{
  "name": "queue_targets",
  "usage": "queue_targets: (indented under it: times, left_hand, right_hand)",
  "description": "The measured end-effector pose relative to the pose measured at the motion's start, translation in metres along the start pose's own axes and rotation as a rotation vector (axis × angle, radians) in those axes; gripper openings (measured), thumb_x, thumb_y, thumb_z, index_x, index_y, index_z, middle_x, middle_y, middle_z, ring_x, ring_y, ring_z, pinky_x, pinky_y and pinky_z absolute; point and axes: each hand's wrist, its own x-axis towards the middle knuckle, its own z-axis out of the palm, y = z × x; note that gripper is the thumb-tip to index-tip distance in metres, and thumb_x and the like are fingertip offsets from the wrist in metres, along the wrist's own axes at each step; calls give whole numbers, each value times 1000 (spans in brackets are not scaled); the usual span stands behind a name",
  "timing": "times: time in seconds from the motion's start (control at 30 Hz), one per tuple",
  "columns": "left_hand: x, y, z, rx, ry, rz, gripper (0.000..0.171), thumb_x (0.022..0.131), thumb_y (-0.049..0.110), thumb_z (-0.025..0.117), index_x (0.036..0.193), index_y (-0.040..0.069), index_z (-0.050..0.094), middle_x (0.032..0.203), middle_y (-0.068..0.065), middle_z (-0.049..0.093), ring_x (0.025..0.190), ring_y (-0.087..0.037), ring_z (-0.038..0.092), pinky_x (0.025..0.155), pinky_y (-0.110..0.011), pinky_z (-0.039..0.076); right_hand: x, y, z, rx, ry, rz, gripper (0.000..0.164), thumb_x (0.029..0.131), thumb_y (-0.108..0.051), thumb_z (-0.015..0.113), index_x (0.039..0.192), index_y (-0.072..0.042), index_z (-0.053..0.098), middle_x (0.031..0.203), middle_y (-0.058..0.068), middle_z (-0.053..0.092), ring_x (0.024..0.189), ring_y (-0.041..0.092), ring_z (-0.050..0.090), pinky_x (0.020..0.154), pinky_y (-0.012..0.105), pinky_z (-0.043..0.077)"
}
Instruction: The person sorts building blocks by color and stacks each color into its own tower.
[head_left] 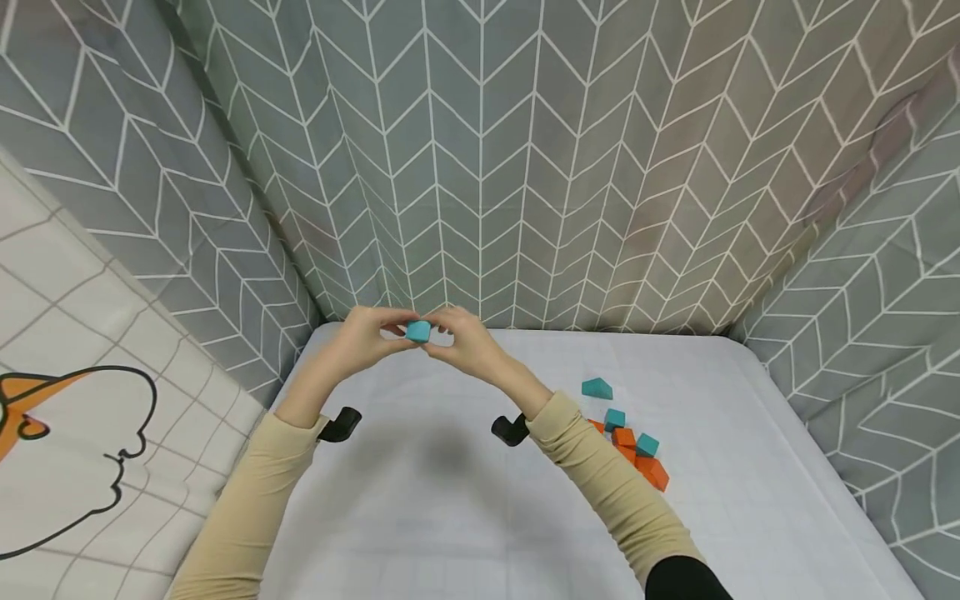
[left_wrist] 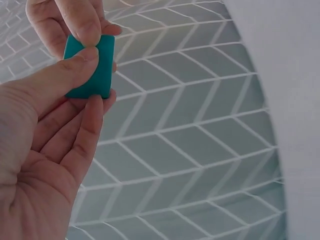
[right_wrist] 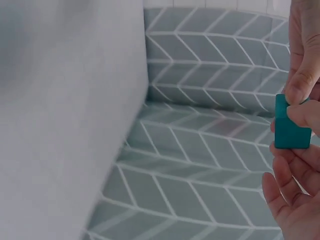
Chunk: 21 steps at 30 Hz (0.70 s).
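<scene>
Above the far edge of the table, a small teal block (head_left: 417, 332) is held up between two hands. My left hand (head_left: 369, 335) pinches it from the left, its thumb (left_wrist: 80, 67) lying across the front face and fingertips under the lower edge. From the other side my right hand (head_left: 468, 342) also pinches the block, the two thumbs nearly meeting on it in the right wrist view. Flat faces and a slanted edge show on the block (right_wrist: 292, 132); the fingers cover part of it.
On the white table (head_left: 720, 417), right of the right forearm, lies a loose group of orange blocks (head_left: 652, 473) and teal blocks (head_left: 647, 445), partly behind the sleeve. A teal wedge-like block (head_left: 597, 388) lies apart, farther back. Grey patterned curtains (head_left: 510, 167) stand behind and beside the table.
</scene>
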Motion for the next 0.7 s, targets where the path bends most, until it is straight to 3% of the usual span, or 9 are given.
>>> queue_targets:
  times: [0.17, 0.4, 0.57, 0.7]
  left_hand:
    - [-29, -21, 18, -45, -1, -25, 35, 73, 13, 73, 106, 5, 65, 101, -7, 66, 81, -16, 64, 74, -30, 53]
    - [-66, -38, 49, -132, 47, -65, 31, 73, 12, 73, 103, 7, 66, 100, -3, 65, 84, -15, 62, 73, -26, 53]
    - [-85, -51, 72, -182, 56, -134, 31, 72, 16, 73, 101, 10, 66, 99, -2, 65, 87, -17, 61, 73, -29, 53]
    - [-97, -58, 86, -220, 64, -203, 31, 71, 11, 74, 101, 7, 65, 99, -6, 65, 87, -22, 61, 74, -36, 53]
  right_hand:
    - [-13, 0, 31, 21, -54, 47, 29, 79, -15, 68, 105, -4, 63, 97, 4, 63, 85, 19, 55, 71, 20, 45]
    - [-40, 6, 68, 75, -87, 86, 26, 80, -16, 68, 103, -5, 64, 96, 4, 64, 82, 18, 55, 70, 21, 46]
    - [-59, 12, 93, 101, -104, 143, 26, 80, -19, 67, 104, -8, 64, 97, 2, 63, 83, 15, 54, 69, 18, 46]
    - [-68, 16, 108, 113, -118, 169, 26, 80, -19, 68, 104, -9, 63, 97, 0, 63, 83, 14, 53, 69, 16, 45]
